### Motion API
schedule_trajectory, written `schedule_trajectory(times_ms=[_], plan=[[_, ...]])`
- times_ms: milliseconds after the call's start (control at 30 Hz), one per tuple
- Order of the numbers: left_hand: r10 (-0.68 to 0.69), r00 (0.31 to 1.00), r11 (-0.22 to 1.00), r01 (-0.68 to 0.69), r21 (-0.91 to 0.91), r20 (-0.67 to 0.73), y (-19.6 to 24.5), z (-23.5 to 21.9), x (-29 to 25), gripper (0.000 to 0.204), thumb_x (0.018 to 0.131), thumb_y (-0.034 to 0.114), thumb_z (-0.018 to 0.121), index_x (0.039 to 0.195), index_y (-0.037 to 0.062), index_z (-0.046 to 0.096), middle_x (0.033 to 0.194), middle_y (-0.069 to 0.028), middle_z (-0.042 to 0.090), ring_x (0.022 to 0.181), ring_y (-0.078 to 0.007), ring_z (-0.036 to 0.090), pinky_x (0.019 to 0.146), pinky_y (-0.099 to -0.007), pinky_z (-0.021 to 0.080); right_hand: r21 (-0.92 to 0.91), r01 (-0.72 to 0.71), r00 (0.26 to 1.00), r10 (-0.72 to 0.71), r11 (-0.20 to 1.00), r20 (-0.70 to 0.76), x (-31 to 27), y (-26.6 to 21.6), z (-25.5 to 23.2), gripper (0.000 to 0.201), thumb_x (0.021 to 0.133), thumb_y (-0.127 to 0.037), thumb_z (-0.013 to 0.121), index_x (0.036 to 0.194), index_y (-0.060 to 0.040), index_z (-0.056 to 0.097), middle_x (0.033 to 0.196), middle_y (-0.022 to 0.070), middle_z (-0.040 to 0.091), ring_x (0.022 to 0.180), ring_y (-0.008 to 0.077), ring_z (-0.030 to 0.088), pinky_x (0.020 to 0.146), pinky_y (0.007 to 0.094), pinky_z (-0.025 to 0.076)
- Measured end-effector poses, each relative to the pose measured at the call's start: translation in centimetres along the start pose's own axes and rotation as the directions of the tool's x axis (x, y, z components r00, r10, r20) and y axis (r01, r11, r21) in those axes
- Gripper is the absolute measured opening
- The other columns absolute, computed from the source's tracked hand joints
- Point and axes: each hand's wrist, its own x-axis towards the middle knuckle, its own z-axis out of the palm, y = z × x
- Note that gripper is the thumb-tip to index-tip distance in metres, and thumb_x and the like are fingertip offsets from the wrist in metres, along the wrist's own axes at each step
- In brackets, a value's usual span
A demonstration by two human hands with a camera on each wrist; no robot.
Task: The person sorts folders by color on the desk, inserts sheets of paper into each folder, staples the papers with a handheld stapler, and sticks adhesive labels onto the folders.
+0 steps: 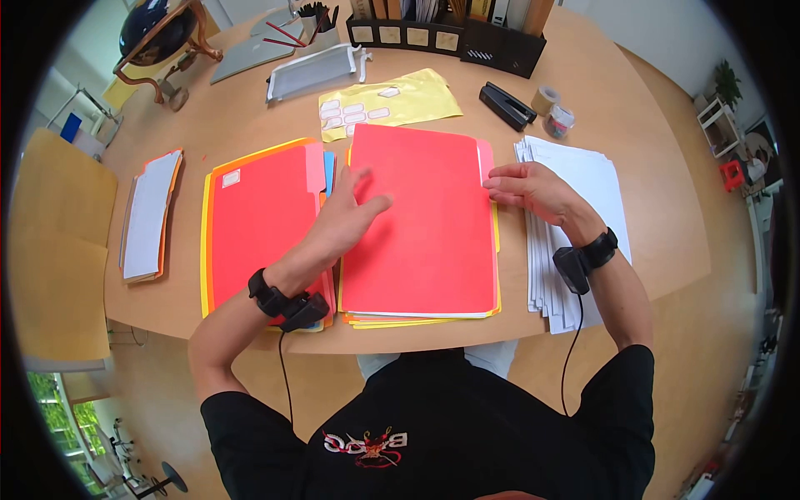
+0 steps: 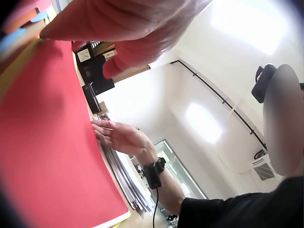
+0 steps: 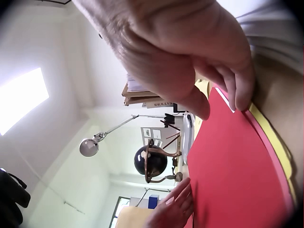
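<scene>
A pale wooden worktop [image 1: 662, 221] carries a black desk organiser [image 1: 442, 37] along its far edge. At the middle of the near edge lies a pile of red-topped folders [image 1: 425, 242], between a 2nd folder pile [image 1: 258, 242] on its left and a stack of white paper [image 1: 606, 187] towards the worktop's right edge. The person's left hand [image 1: 343, 218] is over the pile's left side, fingers spread and thumb apart; whether they touch it cannot be told. The right hand [image 1: 533, 190] is at the right side, fingers close together, thumb clear, pinching nothing.

The step looks like squaring the pile. Done well, it would want even inward pressure from 2 sides, with fingers low enough to catch every layer and gentle enough not to buckle the top cover. Yellow edges jutting on the near side probably need a tap too.

The right wrist view shows a jointed lamp [image 3: 88, 147] that cannot be made out in the head view; the left wrist view shows the right hand's palm side.
</scene>
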Motion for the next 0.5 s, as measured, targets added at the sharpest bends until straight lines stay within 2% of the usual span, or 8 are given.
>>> schedule_trajectory(times_ms=[67, 100, 167, 200, 267, 400, 467, 500], plan=[[0.134, 0.937, 0.982, -0.169, -0.083, -0.322, -1.3, 0.8, 0.6, 0.056, 0.096, 0.027, 0.062, 0.14, -0.0041, 0.045, 0.145, -0.0185, 0.045, 0.135, -0.0267, 0.046, 0.109, -0.0384, 0.04, 0.072, -0.047, 0.999, 0.047, 0.996, -0.002, -0.5, -0.2, 0.3, 0.037, 0.095, -0.018, 0.068, 0.122, 0.0042, 0.059, 0.107, 0.0072, 0.066, 0.094, 0.0105, 0.066, 0.085, 0.0218, 0.054], [0.131, 0.938, 0.982, -0.167, -0.085, -0.322, -0.8, 0.7, 0.5, 0.056, 0.096, 0.027, 0.062, 0.14, -0.0041, 0.045, 0.145, -0.0185, 0.045, 0.135, -0.0267, 0.046, 0.109, -0.0384, 0.04, 0.071, -0.049, 0.999, 0.05, 0.996, -0.001, -0.5, 0.0, 0.1, 0.037, 0.095, -0.018, 0.068, 0.122, 0.0042, 0.059, 0.107, 0.0072, 0.066, 0.094, 0.0105, 0.066, 0.085, 0.0218, 0.054], [0.007, 0.997, 0.826, -0.048, -0.562, -0.074, 1.1, 0.0, -0.1, 0.044, 0.101, 0.022, 0.056, 0.136, -0.0034, 0.048, 0.131, -0.0154, 0.059, 0.118, -0.0203, 0.06, 0.101, -0.0349, 0.048, 0.154, -0.035, 0.99, 0.012, 0.987, 0.143, -0.4, 0.4, -0.4, 0.03, 0.097, -0.019, 0.066, 0.119, 0.0003, 0.063, 0.105, 0.0046, 0.068, 0.09, 0.0085, 0.064, 0.082, 0.022, 0.052], [0.006, 0.997, 0.825, -0.047, -0.563, -0.075, 1.3, -0.1, -0.2, 0.044, 0.101, 0.022, 0.056, 0.136, -0.0034, 0.048, 0.131, -0.0154, 0.059, 0.118, -0.0203, 0.06, 0.101, -0.0349, 0.048, 0.153, -0.036, 0.99, 0.014, 0.988, 0.144, -0.9, 0.2, -0.1, 0.03, 0.097, -0.019, 0.066, 0.119, 0.0003, 0.063, 0.105, 0.0046, 0.068, 0.09, 0.0085, 0.064, 0.082, 0.022, 0.052], [-0.026, 0.999, 0.744, 0.038, -0.667, 0.027, 1.4, -0.2, -0.4, 0.036, 0.104, 0.024, 0.052, 0.132, 0.0004, 0.052, 0.122, -0.0083, 0.066, 0.108, -0.0137, 0.064, 0.097, -0.0302, 0.051, 0.147, 0.036, 0.991, -0.055, 0.988, 0.123, -2.4, -0.4, 0.9, 0.026, 0.097, -0.024, 0.066, 0.112, -0.0033, 0.067, 0.099, 0.0024, 0.069, 0.088, 0.0079, 0.063, 0.081, 0.0218, 0.051], [-0.04, 0.999, 0.745, 0.053, -0.665, 0.034, 2.6, -0.4, -1.2, 0.039, 0.105, 0.028, 0.05, 0.133, 0.0012, 0.052, 0.125, -0.0084, 0.064, 0.113, -0.0146, 0.062, 0.098, -0.0305, 0.05, 0.018, 0.135, 0.983, -0.136, 0.991, 0.125, -3.0, 0.1, 0.0, 0.029, 0.095, -0.028, 0.069, 0.11, -0.0026, 0.068, 0.099, 0.0042, 0.07, 0.087, 0.0089, 0.064, 0.084, 0.0238, 0.05], [-0.08, 0.996, 0.756, 0.044, -0.653, -0.025, 3.2, -0.1, -1.7, 0.04, 0.106, 0.03, 0.048, 0.133, 0.0011, 0.053, 0.125, -0.0078, 0.064, 0.115, -0.0144, 0.061, 0.099, -0.0307, 0.049, -0.059, 0.144, 0.99, -0.144, 0.988, 0.01, -3.9, -0.1, 0.0, 0.032, 0.092, -0.03, 0.073, 0.107, -0.0024, 0.068, 0.097, 0.0039, 0.07, 0.086, 0.0088, 0.064, 0.084, 0.0248, 0.05], [-0.079, 0.997, 0.757, 0.044, -0.652, -0.025, 3.2, -0.1, -1.8, 0.04, 0.106, 0.03, 0.048, 0.133, 0.0011, 0.053, 0.125, -0.0078, 0.064, 0.115, -0.0144, 0.061, 0.099, -0.0307, 0.049, -0.059, 0.145, 0.989, -0.145, 0.988, 0.009, -4.3, -0.1, 0.0, 0.032, 0.092, -0.03, 0.073, 0.107, -0.0024, 0.068, 0.097, 0.0039, 0.07, 0.086, 0.0088, 0.064, 0.084, 0.0248, 0.05]])
